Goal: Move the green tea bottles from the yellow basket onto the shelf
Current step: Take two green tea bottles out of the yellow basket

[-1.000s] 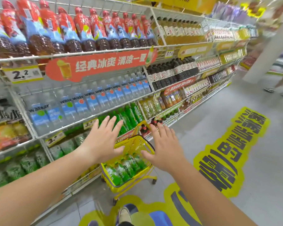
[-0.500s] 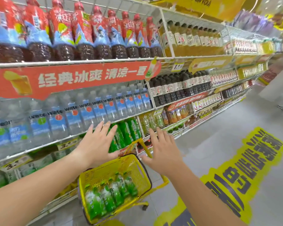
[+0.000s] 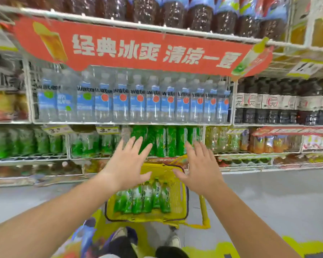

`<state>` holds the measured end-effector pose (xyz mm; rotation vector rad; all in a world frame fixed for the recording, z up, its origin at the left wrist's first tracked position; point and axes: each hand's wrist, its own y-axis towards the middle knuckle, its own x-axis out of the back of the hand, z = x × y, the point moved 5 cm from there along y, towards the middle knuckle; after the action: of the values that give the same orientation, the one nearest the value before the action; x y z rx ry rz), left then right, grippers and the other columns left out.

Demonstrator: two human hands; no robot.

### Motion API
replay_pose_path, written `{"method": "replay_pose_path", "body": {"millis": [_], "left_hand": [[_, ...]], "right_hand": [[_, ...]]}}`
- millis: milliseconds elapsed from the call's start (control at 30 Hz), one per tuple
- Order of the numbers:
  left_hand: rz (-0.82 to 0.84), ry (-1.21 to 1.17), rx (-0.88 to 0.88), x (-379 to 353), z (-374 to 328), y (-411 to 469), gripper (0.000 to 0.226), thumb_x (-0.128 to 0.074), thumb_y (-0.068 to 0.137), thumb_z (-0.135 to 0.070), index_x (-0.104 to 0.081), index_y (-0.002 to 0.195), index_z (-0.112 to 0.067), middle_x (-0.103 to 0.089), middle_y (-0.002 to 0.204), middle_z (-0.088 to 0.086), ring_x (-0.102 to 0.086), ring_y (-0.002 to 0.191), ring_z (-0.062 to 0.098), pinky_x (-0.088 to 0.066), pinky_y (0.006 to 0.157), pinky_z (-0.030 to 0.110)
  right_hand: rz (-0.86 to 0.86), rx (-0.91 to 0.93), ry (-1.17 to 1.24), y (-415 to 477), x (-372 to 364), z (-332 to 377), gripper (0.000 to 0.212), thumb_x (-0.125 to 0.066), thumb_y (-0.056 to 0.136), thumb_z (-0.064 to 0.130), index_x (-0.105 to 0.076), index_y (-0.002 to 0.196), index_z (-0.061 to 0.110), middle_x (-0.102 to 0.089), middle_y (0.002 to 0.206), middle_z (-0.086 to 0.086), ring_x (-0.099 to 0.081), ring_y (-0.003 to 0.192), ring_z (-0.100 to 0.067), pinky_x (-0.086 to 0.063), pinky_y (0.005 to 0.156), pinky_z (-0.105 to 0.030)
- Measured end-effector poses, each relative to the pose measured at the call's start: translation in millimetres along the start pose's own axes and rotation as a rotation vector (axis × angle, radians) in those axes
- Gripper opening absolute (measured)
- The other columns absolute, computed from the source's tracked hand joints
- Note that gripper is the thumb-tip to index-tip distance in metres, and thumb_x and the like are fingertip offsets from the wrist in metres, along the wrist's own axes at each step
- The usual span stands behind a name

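Both hands out in front, palms down, holding nothing.

- Left hand (image 3: 127, 166): fingers straight and spread wide, thumb out to the side. Touches nothing.
- Right hand (image 3: 201, 167): same pose, fingers splayed, thumb pointing in toward the left hand. Nothing in it.
- Yellow basket (image 3: 177, 192): directly below and between the two hands, on the floor. Its far rim shows in the gap between the thumbs. Its yellow handle (image 3: 203, 211) sticks out under the right wrist.
- Green tea bottles (image 3: 144, 197): lying side by side in the basket, just beneath the left palm and the gap between the hands. Exact count unclear through the blur. None lifted yet.
- Shelf (image 3: 45, 156): white wire, beyond the fingertips. A row of shelved green bottles (image 3: 172, 140) stands upright just past the fingertips of both hands.
- Water bottles (image 3: 138, 103): one tier above the hands, a full row.
- Red banner (image 3: 138, 53): higher up, over the water.
- Dark drink bottles (image 3: 268, 103): up and to the right of the right hand.
- Shoe (image 3: 120, 232): below the left forearm, near the basket's near edge.
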<state>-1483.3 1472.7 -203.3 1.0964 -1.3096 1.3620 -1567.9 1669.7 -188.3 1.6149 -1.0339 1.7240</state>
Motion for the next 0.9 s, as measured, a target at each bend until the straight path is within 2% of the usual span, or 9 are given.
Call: {"method": "replay_pose_path", "body": {"millis": [100,200,267,367,500,567,700,833,900], "left_hand": [[0.077,0.002,0.084,-31,-10,3,0.098,-0.013,0.080,-0.076,-0.013,0.159,-0.018,-0.021,0.163,0.019,-0.021,0.149,0.037,-0.024,0.118,0.056],[0.118,-0.019,0.161,-71,-20,5,0.098,-0.017,0.078,-0.073,-0.024,0.157,-0.015,-0.032,0.158,0.021,-0.031,0.145,0.038,-0.029,0.115,0.054],[0.148,-0.050,0.210,-103,-25,5,0.099,-0.018,0.078,-0.073,-0.022,0.158,-0.014,-0.030,0.159,0.020,-0.030,0.145,0.038,-0.027,0.116,0.054],[0.214,-0.081,0.253,-166,-27,3,0.098,-0.023,0.079,-0.072,-0.017,0.159,-0.016,-0.024,0.162,0.018,-0.026,0.148,0.036,-0.022,0.119,0.053],[0.262,-0.110,0.284,-247,-24,4,0.094,-0.041,0.076,-0.069,-0.041,0.147,-0.008,-0.047,0.146,0.025,-0.050,0.131,0.040,-0.043,0.102,0.053],[0.304,-0.125,0.280,-286,-21,9,0.099,-0.034,0.073,-0.073,-0.032,0.149,-0.010,-0.040,0.151,0.025,-0.042,0.136,0.039,-0.042,0.104,0.053],[0.405,-0.116,0.278,-357,-20,24,0.104,-0.010,0.073,-0.076,-0.002,0.156,-0.013,-0.020,0.162,0.017,-0.023,0.147,0.034,-0.033,0.114,0.048],[0.414,-0.154,0.267,-411,-23,50,0.100,-0.040,0.087,-0.072,-0.001,0.157,-0.012,-0.020,0.161,0.015,-0.025,0.147,0.031,-0.037,0.110,0.045],[0.420,-0.150,0.239,-436,-25,62,0.101,-0.044,0.087,-0.071,-0.001,0.157,-0.012,-0.021,0.161,0.015,-0.027,0.146,0.033,-0.039,0.109,0.046]], "right_hand": [[0.079,0.097,0.008,10,-34,-7,0.098,-0.039,0.088,0.074,-0.006,0.159,0.017,-0.012,0.165,-0.014,-0.011,0.151,-0.032,-0.012,0.123,-0.048],[0.178,0.166,0.010,17,-86,-10,0.097,-0.041,0.087,0.074,-0.008,0.158,0.017,-0.014,0.164,-0.013,-0.013,0.151,-0.032,-0.015,0.122,-0.050],[0.227,0.191,0.024,20,-124,-11,0.097,-0.043,0.086,0.074,-0.009,0.158,0.018,-0.014,0.165,-0.012,-0.013,0.151,-0.031,-0.015,0.122,-0.049],[0.362,0.236,0.033,22,-189,-10,0.099,-0.038,0.088,0.075,0.003,0.159,0.021,0.000,0.167,-0.009,-0.004,0.153,-0.030,-0.009,0.123,-0.047],[0.431,0.241,0.078,27,-270,-7,0.101,-0.034,0.085,0.078,0.002,0.159,0.020,-0.008,0.165,-0.011,-0.010,0.151,-0.031,-0.016,0.122,-0.045],[0.447,0.220,0.103,32,-306,-5,0.102,-0.037,0.084,0.077,0.003,0.159,0.021,-0.013,0.164,-0.010,-0.014,0.150,-0.031,-0.020,0.121,-0.044],[0.491,0.166,0.152,43,-372,-2,0.102,-0.046,0.086,0.074,0.003,0.158,0.021,-0.008,0.165,-0.008,-0.013,0.151,-0.027,-0.022,0.120,-0.042],[0.505,0.150,0.164,57,-428,4,0.100,-0.044,0.085,0.076,-0.005,0.158,0.020,-0.013,0.163,-0.008,-0.015,0.149,-0.025,-0.028,0.116,-0.042],[0.528,0.149,0.164,65,-451,7,0.099,-0.045,0.086,0.074,-0.004,0.158,0.020,-0.014,0.163,-0.007,-0.015,0.150,-0.025,-0.028,0.116,-0.041]]}}
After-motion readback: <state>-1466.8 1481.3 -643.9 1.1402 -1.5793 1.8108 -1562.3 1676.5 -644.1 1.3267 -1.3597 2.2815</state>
